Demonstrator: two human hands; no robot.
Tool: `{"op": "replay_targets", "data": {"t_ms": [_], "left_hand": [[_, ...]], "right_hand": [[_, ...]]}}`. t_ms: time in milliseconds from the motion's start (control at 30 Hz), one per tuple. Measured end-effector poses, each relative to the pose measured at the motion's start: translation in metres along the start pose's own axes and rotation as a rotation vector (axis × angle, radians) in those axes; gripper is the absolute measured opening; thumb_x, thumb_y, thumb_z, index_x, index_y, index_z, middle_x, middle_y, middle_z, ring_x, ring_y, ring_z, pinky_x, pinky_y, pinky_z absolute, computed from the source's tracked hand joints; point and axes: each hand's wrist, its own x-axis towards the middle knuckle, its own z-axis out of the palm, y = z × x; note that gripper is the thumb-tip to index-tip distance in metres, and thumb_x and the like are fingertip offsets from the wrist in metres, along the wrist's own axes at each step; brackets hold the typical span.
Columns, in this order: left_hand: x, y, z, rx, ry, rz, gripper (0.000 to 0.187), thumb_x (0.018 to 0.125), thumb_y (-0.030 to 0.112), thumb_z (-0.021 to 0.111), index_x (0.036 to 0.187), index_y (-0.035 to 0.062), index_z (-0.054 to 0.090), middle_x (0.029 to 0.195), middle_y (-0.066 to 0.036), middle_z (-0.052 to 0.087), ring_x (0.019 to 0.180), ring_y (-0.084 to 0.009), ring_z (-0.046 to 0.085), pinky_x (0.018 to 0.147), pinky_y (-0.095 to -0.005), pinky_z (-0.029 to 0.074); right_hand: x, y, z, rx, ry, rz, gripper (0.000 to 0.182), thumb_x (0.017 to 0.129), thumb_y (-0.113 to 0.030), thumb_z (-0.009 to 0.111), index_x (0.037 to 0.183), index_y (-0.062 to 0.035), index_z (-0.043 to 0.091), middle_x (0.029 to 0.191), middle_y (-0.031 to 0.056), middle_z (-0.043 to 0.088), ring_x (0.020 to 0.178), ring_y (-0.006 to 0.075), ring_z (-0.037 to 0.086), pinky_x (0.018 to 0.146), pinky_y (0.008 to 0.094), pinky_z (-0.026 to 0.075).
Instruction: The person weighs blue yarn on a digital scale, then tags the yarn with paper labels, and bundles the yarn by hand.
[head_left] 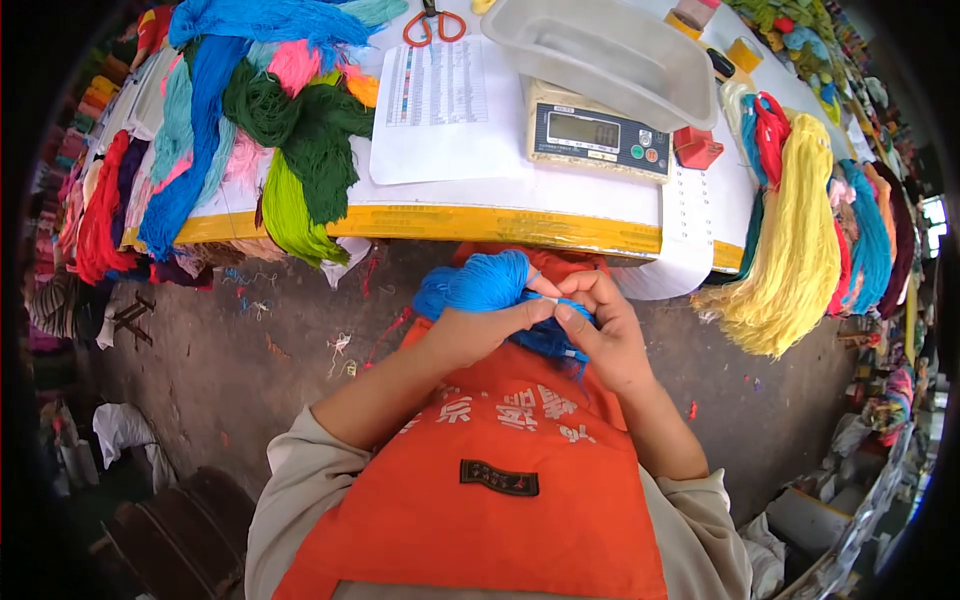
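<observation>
A skein of bright blue yarn (480,284) is bunched in front of my orange apron, just below the table's front edge. My left hand (490,325) is wrapped round it, thumb pointing right. With thumb and forefinger pressed together, my right hand (605,325) pinches the strands at the skein's right side. The fingertips of both hands nearly meet there. A small pale bit shows between them, too small to name. Loose blue ends hang below the hands.
The table edge (420,222) has yellow tape. On top are a digital scale (600,135) under a clear plastic tray (610,60), a printed sheet (440,150), red-handled scissors (435,38) and a red block (697,148). Yarn skeins hang at left and right, including a yellow one (795,240).
</observation>
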Motion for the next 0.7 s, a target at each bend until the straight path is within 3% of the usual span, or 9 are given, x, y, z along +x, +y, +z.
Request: {"op": "replay_targets", "data": {"t_ms": [67, 167, 267, 333, 433, 500, 600, 633, 700], "left_hand": [[0.000, 0.028, -0.012, -0.033, -0.114, -0.236, 0.024, 0.097, 0.024, 0.059, 0.100, 0.0024, 0.068, 0.077, -0.002, 0.063, 0.064, -0.0065, 0.052, 0.055, -0.0213, 0.040], [-0.007, 0.055, -0.035, -0.236, -0.030, -0.369, 0.032, 0.097, 0.033, 0.058, 0.103, 0.0024, 0.068, 0.077, -0.006, 0.064, 0.062, -0.0077, 0.053, 0.051, -0.0190, 0.036], [-0.021, 0.086, -0.070, -0.214, 0.025, -0.298, 0.037, 0.096, 0.036, 0.060, 0.105, 0.0004, 0.067, 0.082, -0.007, 0.066, 0.057, -0.0078, 0.052, 0.046, -0.0148, 0.032], [-0.037, 0.108, -0.096, -0.146, 0.168, -0.251, 0.041, 0.096, 0.039, 0.060, 0.105, -0.0001, 0.067, 0.079, -0.006, 0.064, 0.051, -0.0063, 0.048, 0.042, -0.0144, 0.030], [-0.061, 0.127, -0.157, -0.077, 0.212, -0.170, 0.043, 0.098, 0.040, 0.056, 0.104, -0.0025, 0.064, 0.070, -0.004, 0.059, 0.045, -0.0047, 0.041, 0.038, -0.0162, 0.024], [-0.079, 0.143, -0.195, 0.002, 0.227, -0.128, 0.044, 0.099, 0.039, 0.054, 0.103, -0.0037, 0.062, 0.067, -0.003, 0.057, 0.044, -0.0044, 0.039, 0.038, -0.0171, 0.021], [-0.106, 0.164, -0.214, 0.183, 0.381, -0.170, 0.044, 0.099, 0.038, 0.054, 0.103, -0.0045, 0.061, 0.068, -0.003, 0.059, 0.042, -0.0044, 0.037, 0.039, -0.0177, 0.022], [-0.110, 0.156, -0.221, 0.278, 0.465, -0.100, 0.043, 0.100, 0.037, 0.053, 0.105, -0.0045, 0.062, 0.074, -0.005, 0.061, 0.044, -0.0043, 0.038, 0.039, -0.0167, 0.022], [-0.111, 0.171, -0.217, 0.214, 0.358, -0.276, 0.041, 0.100, 0.035, 0.053, 0.110, -0.0033, 0.063, 0.090, -0.007, 0.068, 0.059, -0.0037, 0.054, 0.042, -0.0155, 0.023]], "right_hand": [[-0.003, -0.009, -0.007, -0.043, -0.035, -0.028, 0.021, 0.094, -0.006, 0.064, 0.112, -0.0038, 0.054, 0.088, -0.0015, 0.060, 0.083, 0.0033, 0.052, 0.075, 0.0185, 0.041], [-0.013, -0.029, -0.032, -0.271, -0.122, 0.002, 0.022, 0.091, -0.011, 0.069, 0.109, -0.0032, 0.059, 0.087, -0.0021, 0.060, 0.080, 0.0032, 0.051, 0.071, 0.0208, 0.043], [-0.025, -0.055, -0.065, -0.445, -0.195, 0.081, 0.020, 0.089, -0.015, 0.071, 0.101, -0.0026, 0.061, 0.088, -0.0032, 0.059, 0.079, 0.0045, 0.051, 0.072, 0.0222, 0.043], [-0.036, -0.060, -0.091, -0.456, -0.141, 0.117, 0.018, 0.090, -0.014, 0.071, 0.099, -0.0013, 0.063, 0.083, -0.0019, 0.058, 0.081, 0.0052, 0.051, 0.072, 0.0232, 0.043], [-0.058, -0.060, -0.137, -0.501, -0.043, 0.107, 0.015, 0.091, -0.017, 0.068, 0.091, -0.0028, 0.063, 0.081, -0.0017, 0.057, 0.076, 0.0070, 0.049, 0.068, 0.0249, 0.041], [-0.077, -0.066, -0.162, -0.549, 0.058, 0.232, 0.016, 0.091, -0.018, 0.067, 0.087, -0.0034, 0.063, 0.077, -0.0019, 0.057, 0.075, 0.0074, 0.050, 0.067, 0.0262, 0.041], [-0.105, -0.061, -0.179, -0.597, -0.025, 0.367, 0.017, 0.090, -0.016, 0.068, 0.083, -0.0015, 0.064, 0.072, -0.0019, 0.057, 0.071, 0.0080, 0.050, 0.064, 0.0278, 0.041], [-0.110, -0.055, -0.180, -0.608, -0.059, 0.456, 0.018, 0.086, -0.018, 0.071, 0.083, -0.0011, 0.065, 0.072, 0.0018, 0.058, 0.071, 0.0098, 0.052, 0.064, 0.0293, 0.043], [-0.117, -0.029, -0.188, -0.757, -0.101, 0.461, 0.018, 0.085, -0.018, 0.072, 0.085, -0.0017, 0.065, 0.072, 0.0054, 0.060, 0.070, 0.0137, 0.055, 0.065, 0.0310, 0.044]]}}
